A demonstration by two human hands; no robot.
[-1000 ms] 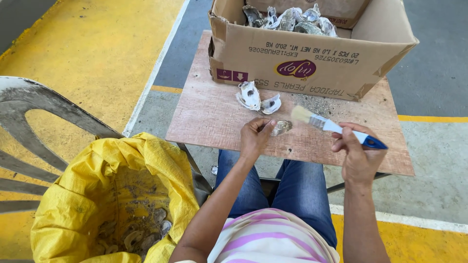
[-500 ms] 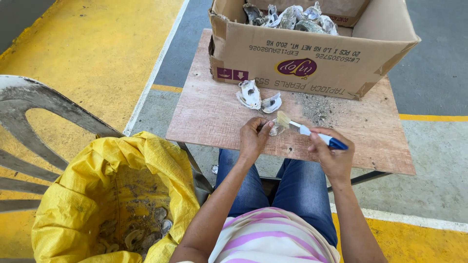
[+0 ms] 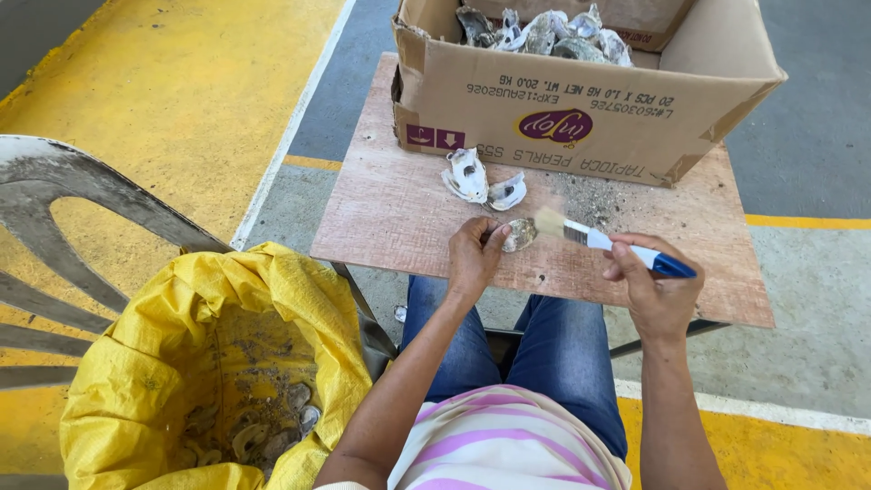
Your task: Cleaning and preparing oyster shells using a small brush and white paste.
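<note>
Only the head camera here, so we're looking straight down at our own lap and the small plywood table (image 3: 399, 209) in front of us. Our left hand (image 3: 474, 259) is curled around an oyster shell (image 3: 520, 234), fingers pinching its near edge and holding it just over the table top, about mid-table near the front edge. Our right hand (image 3: 655, 289) is closed in a fist around the blue-and-white handle of a small paintbrush (image 3: 599, 240), and the pale bristles sit right at the shell, touching it or as good as; they're a bit blurred, so we can't say for sure. Just beyond the shell, two more oyster shells (image 3: 481, 178) lie on the table side by side, whitish insides up, with a patch of grey grit (image 3: 594, 195) scattered on the wood to their right. Behind those sits a big open cardboard box (image 3: 562, 118) with a heap of rough grey shells (image 3: 544, 29) inside. Down on our left, next to our knee, there's a yellow woven sack (image 3: 181, 363) standing open, with some shells and dirt at the bottom. A worn grey plastic chair (image 3: 82, 227) is beside the sack, on a concrete floor (image 3: 817, 136) painted with yellow areas and lines. We're in blue jeans and a pink striped top.
</note>
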